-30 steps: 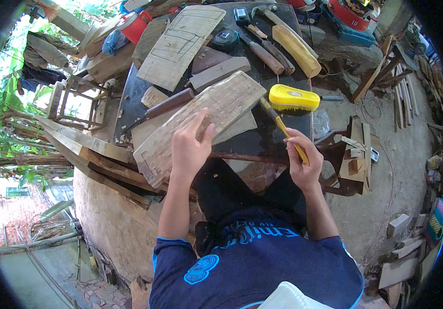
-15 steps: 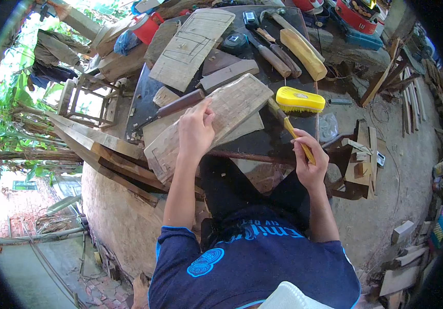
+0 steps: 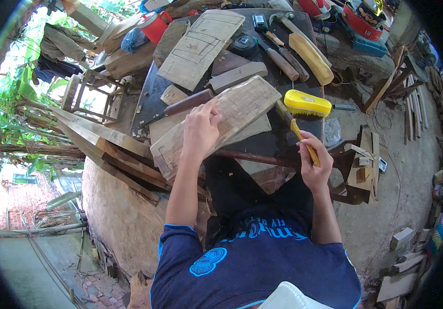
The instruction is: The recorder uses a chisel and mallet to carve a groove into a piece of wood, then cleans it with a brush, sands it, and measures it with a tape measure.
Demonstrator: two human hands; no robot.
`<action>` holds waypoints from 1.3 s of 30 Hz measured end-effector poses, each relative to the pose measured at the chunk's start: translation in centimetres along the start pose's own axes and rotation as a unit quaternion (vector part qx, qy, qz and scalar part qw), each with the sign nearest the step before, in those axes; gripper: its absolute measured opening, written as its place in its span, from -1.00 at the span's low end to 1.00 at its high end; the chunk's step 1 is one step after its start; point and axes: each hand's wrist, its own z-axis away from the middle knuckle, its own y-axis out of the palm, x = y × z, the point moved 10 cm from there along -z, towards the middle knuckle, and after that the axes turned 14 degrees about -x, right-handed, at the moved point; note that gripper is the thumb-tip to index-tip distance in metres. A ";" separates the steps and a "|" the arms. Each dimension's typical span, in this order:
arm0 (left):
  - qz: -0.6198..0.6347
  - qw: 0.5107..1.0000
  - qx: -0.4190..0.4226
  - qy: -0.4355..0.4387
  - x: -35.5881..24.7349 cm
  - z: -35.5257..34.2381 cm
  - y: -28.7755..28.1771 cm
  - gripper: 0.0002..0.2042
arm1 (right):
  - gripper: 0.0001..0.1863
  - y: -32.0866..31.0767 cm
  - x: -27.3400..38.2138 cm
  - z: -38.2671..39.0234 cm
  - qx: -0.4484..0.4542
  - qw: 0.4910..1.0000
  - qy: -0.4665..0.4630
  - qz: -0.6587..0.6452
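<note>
A thick, pale wooden board (image 3: 242,110) with a rough, marked face lies slanted across the near side of the dark table. My left hand (image 3: 202,126) bears on its left half, fingers bent and drawn together at the far edge. In my right hand (image 3: 316,162) is a yellow-handled paintbrush (image 3: 299,133), gripped by the handle. Its dark head reaches the board's right end; whether it touches is hard to tell. Just beyond lies a yellow scrubbing brush (image 3: 308,103), bristles down. A brown wooden handle (image 3: 189,101) rests behind the board, near my left fingers.
Farther back are a thin board with drawn lines (image 3: 201,49), a tape measure (image 3: 244,45), a hammer (image 3: 288,23), chisels (image 3: 280,62) and a yellowish wood block (image 3: 311,59). Long planks (image 3: 103,141) jut out at left. A wooden box of offcuts (image 3: 363,170) stands at right.
The whole view has shifted slightly, so everything sits a little farther right. Both hands keep their places on the board and the paintbrush, with little visible movement.
</note>
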 end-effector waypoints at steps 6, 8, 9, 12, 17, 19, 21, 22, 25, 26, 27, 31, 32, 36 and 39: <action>-0.010 0.999 0.015 0.039 0.2 0.4 -0.7 -0.73 | -0.85 0.0 0.0 0.0 0.007 1.000 0.008 0.004; -0.022 0.997 -0.008 0.071 0.4 0.6 -1.9 -0.77 | -0.85 0.1 0.2 0.0 0.009 1.000 0.005 0.018; -0.045 0.995 -0.072 0.057 1.0 0.3 -3.9 -0.81 | -0.85 0.2 0.3 -0.1 0.010 1.000 0.004 0.019; -0.182 0.941 -0.281 0.046 3.0 0.6 -10.0 -0.84 | -0.85 0.1 0.3 -0.2 -0.001 1.000 0.018 0.013; -0.111 0.955 -0.274 0.033 2.7 1.9 -11.1 -0.79 | -0.86 0.4 -0.3 -0.1 0.001 1.000 0.014 0.022; 0.016 0.988 -0.148 0.049 0.9 2.2 -7.2 -0.80 | -0.85 0.5 0.2 -0.1 -0.005 0.999 -0.011 0.031; 0.056 0.992 -0.101 0.050 0.0 2.7 -4.6 -0.80 | -0.85 0.6 0.8 -0.1 -0.010 0.998 -0.039 0.039; 0.074 0.993 -0.088 0.036 0.0 2.7 -3.7 -0.82 | -0.85 0.8 1.1 0.0 -0.010 0.998 -0.040 0.044; 0.078 0.994 -0.070 0.020 0.5 2.5 -2.4 -0.85 | -0.85 0.9 1.3 0.0 -0.008 0.998 -0.048 0.043; 0.062 0.996 -0.062 0.019 0.8 2.4 -2.2 -0.86 | -0.85 1.1 1.4 0.0 -0.007 0.998 -0.049 0.035; 0.068 0.996 -0.063 0.017 0.7 2.4 -1.9 -0.86 | -0.85 1.0 1.4 0.1 -0.005 0.998 -0.053 0.040; 0.036 0.997 -0.062 0.023 0.4 2.6 -1.2 -0.87 | -0.85 0.7 1.0 0.2 -0.009 0.997 -0.052 0.056; 0.028 0.997 -0.065 0.027 0.3 2.6 -1.2 -0.87 | -0.84 0.6 1.0 0.2 -0.015 0.997 -0.051 0.047; 0.005 0.997 -0.071 0.039 0.1 2.5 -1.5 -0.88 | -0.84 0.9 1.7 0.3 -0.021 0.995 -0.078 0.056; -0.013 0.995 -0.087 0.053 0.3 2.5 -2.2 -0.89 | -0.85 1.0 1.9 0.5 -0.016 0.994 -0.082 0.077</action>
